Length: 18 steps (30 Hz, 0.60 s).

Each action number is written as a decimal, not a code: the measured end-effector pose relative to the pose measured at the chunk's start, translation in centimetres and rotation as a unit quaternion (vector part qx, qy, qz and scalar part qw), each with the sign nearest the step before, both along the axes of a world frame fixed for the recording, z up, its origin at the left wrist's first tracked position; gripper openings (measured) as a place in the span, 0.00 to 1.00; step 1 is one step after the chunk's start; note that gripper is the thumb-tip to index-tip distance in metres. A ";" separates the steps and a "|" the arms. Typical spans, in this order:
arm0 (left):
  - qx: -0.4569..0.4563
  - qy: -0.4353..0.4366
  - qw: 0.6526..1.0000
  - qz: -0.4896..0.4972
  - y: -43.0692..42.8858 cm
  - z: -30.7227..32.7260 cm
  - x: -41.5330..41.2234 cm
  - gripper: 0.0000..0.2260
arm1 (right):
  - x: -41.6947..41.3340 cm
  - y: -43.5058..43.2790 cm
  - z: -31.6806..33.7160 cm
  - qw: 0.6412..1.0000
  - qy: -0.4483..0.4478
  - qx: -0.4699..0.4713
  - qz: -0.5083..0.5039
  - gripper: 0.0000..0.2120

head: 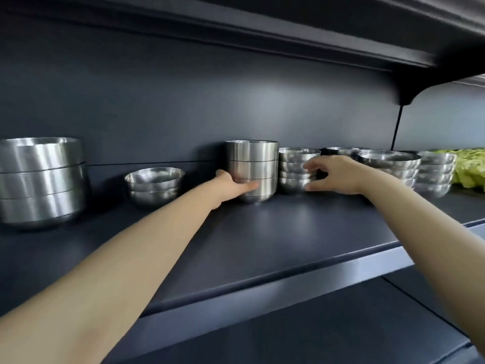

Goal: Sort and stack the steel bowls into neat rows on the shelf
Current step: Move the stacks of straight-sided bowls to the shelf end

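On the dark blue shelf [262, 232] stand several stacks of steel bowls. My left hand [231, 186] grips the bottom of a tall straight-sided stack of three [253, 164] at the middle. Right beside it stands a stack of small round bowls [296, 166]; my right hand [338, 174] curls around its right side, thumb low and fingers at mid height. At the far left is a big stack of three wide bowls [42, 179], and a low stack of two round bowls [154, 186] sits between it and the middle.
Behind my right wrist are more bowl stacks: a wide one [391, 164], one further right [437, 174] and one at the back [341, 151]. A pile of yellow-green items [469, 166] lies at the far right. An upper shelf with a bracket [409, 85] hangs overhead.
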State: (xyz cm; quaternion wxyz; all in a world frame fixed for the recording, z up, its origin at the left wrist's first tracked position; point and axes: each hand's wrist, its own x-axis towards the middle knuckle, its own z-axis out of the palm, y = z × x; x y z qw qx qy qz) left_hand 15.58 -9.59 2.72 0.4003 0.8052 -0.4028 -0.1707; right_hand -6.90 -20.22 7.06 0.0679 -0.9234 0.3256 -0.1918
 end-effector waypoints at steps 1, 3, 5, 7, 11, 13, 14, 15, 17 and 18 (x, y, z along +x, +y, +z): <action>-0.017 0.015 1.000 -0.004 -0.3 -0.6 0.2 0.52 | 0.3 -0.5 0.2 1.000 -0.011 -0.001 0.007 0.27; -0.050 0.035 0.998 -0.012 -1.0 -1.6 0.8 0.49 | 1.3 -1.4 0.7 0.999 -0.047 -0.005 0.023 0.26; -0.078 0.030 0.996 -0.008 -1.1 -2.2 1.1 0.41 | 2.5 -2.2 0.9 0.995 -0.094 0.004 0.045 0.26; -0.100 0.024 0.995 0.002 -1.0 -2.6 0.8 0.35 | 3.7 -2.8 0.8 0.990 -0.124 0.021 0.063 0.27; -0.117 0.037 0.992 -0.001 -0.4 -2.7 0.2 0.33 | 5.5 -3.5 0.8 0.980 -0.184 0.014 0.078 0.23; -0.109 0.044 0.993 -0.012 0.5 -2.5 -0.2 0.33 | 6.0 -3.6 1.0 0.976 -0.196 0.031 0.088 0.25; -0.105 0.047 0.993 -0.017 1.0 -2.3 -0.4 0.33 | 6.1 -3.6 1.2 0.976 -0.189 0.044 0.101 0.27; -0.099 0.050 0.994 -0.020 1.6 -2.3 -0.6 0.33 | 6.1 -3.7 1.4 0.974 -0.180 0.064 0.119 0.29; -0.085 0.056 0.994 -0.031 2.9 -2.1 -0.7 0.35 | 6.0 -3.7 1.6 0.961 -0.172 0.126 0.177 0.24; -0.077 0.060 0.995 -0.036 3.6 -2.0 -0.7 0.37 | 6.0 -3.6 1.5 0.949 -0.170 0.161 0.212 0.18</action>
